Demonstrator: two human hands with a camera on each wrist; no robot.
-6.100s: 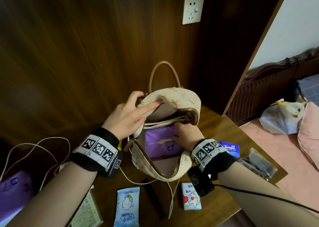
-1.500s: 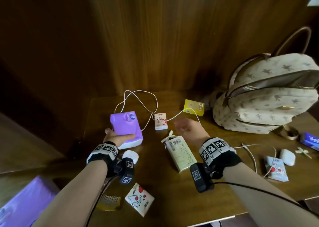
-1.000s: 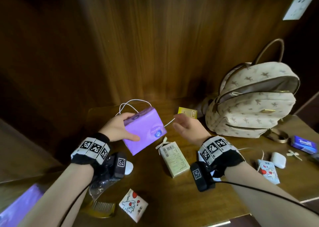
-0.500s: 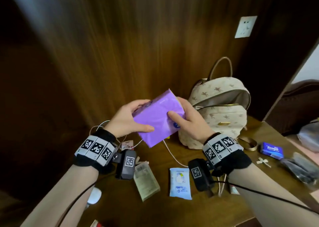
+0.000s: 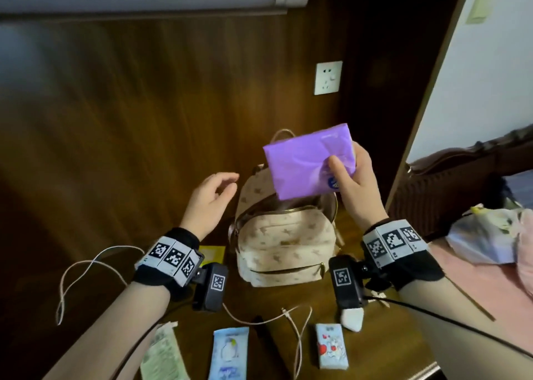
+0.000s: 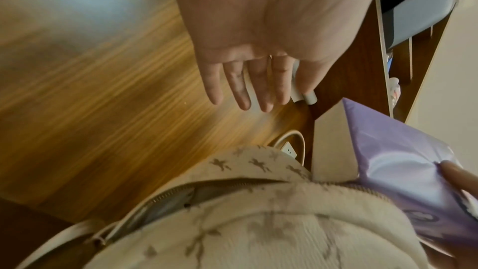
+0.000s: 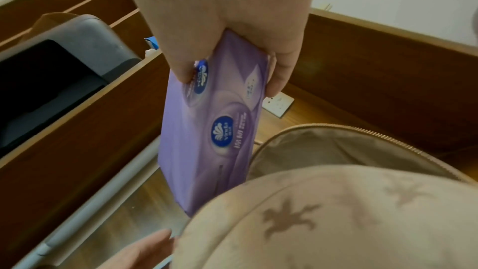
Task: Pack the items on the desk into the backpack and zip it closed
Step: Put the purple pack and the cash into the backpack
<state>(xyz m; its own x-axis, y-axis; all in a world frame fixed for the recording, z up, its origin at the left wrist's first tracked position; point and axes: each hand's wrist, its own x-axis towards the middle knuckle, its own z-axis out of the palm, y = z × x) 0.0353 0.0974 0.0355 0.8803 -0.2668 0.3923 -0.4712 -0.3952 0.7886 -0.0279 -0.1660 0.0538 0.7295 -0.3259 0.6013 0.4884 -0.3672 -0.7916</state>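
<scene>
A beige star-print backpack (image 5: 284, 242) stands on the wooden desk (image 5: 383, 348) with its top zip open (image 7: 336, 146). Right above the opening my right hand (image 5: 350, 174) grips a purple tissue pack (image 5: 305, 163) by one end, thumb on its front (image 7: 214, 122). The pack's lower corner hangs over the bag's mouth. My left hand (image 5: 215, 196) hovers empty beside the backpack's upper left, its fingers (image 6: 243, 87) relaxed and spread, touching nothing. In the left wrist view the purple tissue pack (image 6: 398, 167) shows at the right above the backpack (image 6: 258, 222).
On the desk in front of the bag lie a blue wet-wipe pack (image 5: 229, 353), a small cartoon tissue pack (image 5: 330, 348), a green paper packet (image 5: 164, 356), a white cable (image 5: 294, 330) and a yellow box (image 5: 212, 252). A wall socket (image 5: 328, 77) is behind. A bed with bags stands right.
My left hand has let go of the purple tissue pack, and my right hand alone has carried it right and up over the open backpack. My head has turned toward the bag.
</scene>
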